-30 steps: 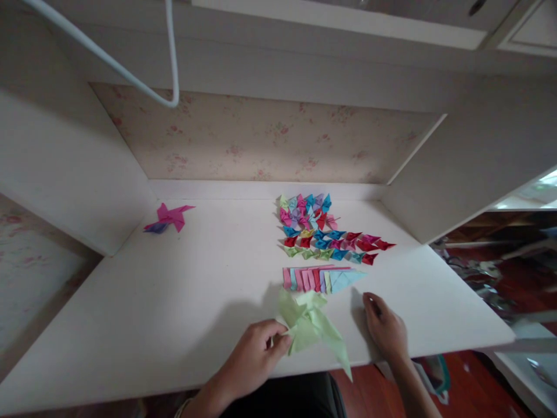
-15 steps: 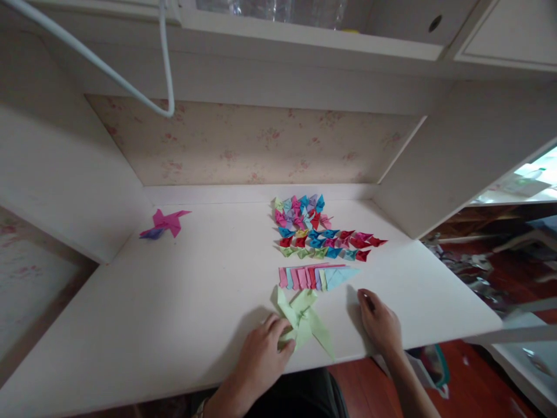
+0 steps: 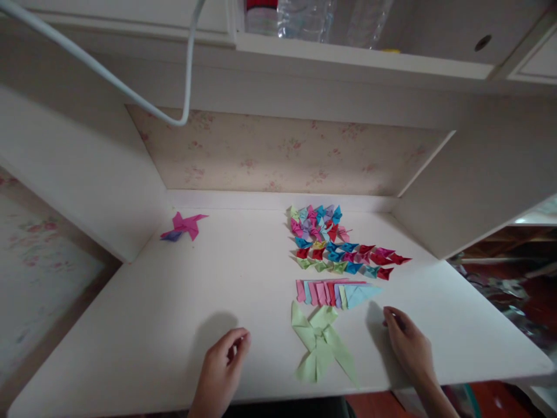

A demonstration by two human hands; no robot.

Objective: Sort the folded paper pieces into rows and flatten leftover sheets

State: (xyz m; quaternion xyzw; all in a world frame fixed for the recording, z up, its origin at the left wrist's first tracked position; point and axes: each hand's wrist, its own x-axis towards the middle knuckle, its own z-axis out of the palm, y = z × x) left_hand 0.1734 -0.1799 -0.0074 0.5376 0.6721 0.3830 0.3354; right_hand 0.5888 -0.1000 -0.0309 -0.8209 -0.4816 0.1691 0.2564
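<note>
A light green folded-paper pinwheel lies flat near the front edge of the white desk. My left hand is to the left of it, apart from it, fingers curled and thumb against the forefinger with nothing visible between them. On the other side, my right hand rests over the desk, its fingers also curled in with nothing showing in them. Just behind the pinwheel is an overlapping row of folded paper pieces in pink, red, blue and green. Farther back stand rows of small colourful paper cranes.
At the far left of the desk lies a magenta paper pinwheel with a purple folded piece by it. A white cable hangs at the upper left. Above is a shelf with clear plastic bottles.
My left hand has let go of the green pinwheel and moved left, away from it. My right hand keeps about the same place beside it. The view has shifted.
</note>
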